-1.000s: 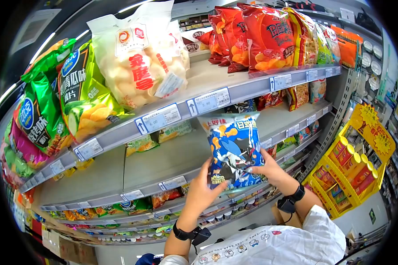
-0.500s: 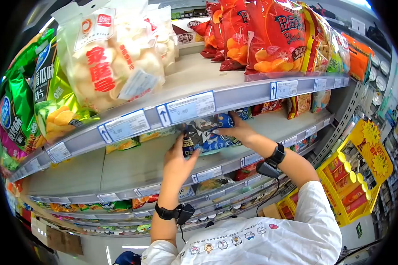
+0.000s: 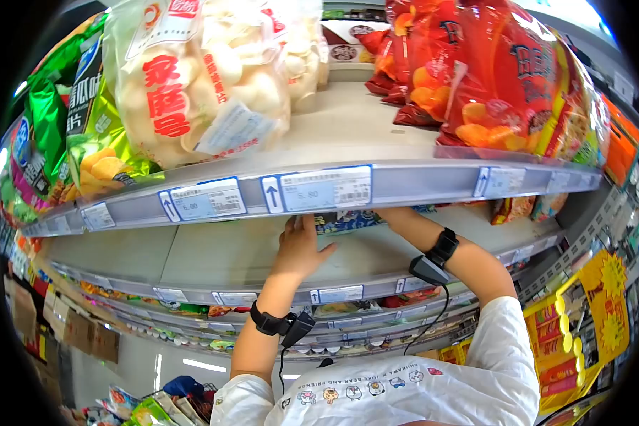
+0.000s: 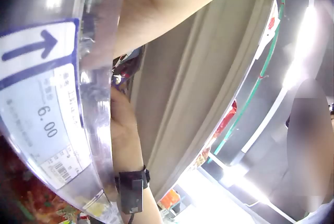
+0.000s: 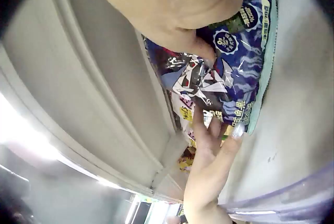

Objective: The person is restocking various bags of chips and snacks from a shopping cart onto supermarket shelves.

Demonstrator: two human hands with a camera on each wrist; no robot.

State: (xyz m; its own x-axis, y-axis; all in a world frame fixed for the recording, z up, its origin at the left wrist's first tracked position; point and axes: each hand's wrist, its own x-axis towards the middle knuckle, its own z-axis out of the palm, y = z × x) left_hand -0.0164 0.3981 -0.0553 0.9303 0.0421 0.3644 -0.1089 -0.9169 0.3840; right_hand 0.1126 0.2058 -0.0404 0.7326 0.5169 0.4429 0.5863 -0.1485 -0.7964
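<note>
A blue snack bag [image 5: 224, 86] with a cartoon figure lies on the middle shelf, under the upper shelf board. In the head view only a strip of the snack bag [image 3: 348, 221] shows below the price rail. My right hand [image 5: 182, 10] holds one end of it, thumb over the printed front; its other fingers are hidden. At the bag's other end is my left hand [image 3: 302, 248], its fingers up against the end and the thumb spread apart. The right wrist view shows the left hand [image 5: 206, 156] with fingertips right at the bag's edge.
Just above my hands runs the upper shelf's price rail [image 3: 419, 186]. On that shelf stand a large white snack bag [image 3: 184, 85] and red chip bags [image 3: 504, 85]. Smaller packets [image 3: 515, 209] sit right on the middle shelf. A yellow display rack [image 3: 582, 326] stands right.
Both hands have moved the snack bag from in front of the shelves to under the upper board, tipping it flat. The left hand's thumb has come away from the bag's front.
</note>
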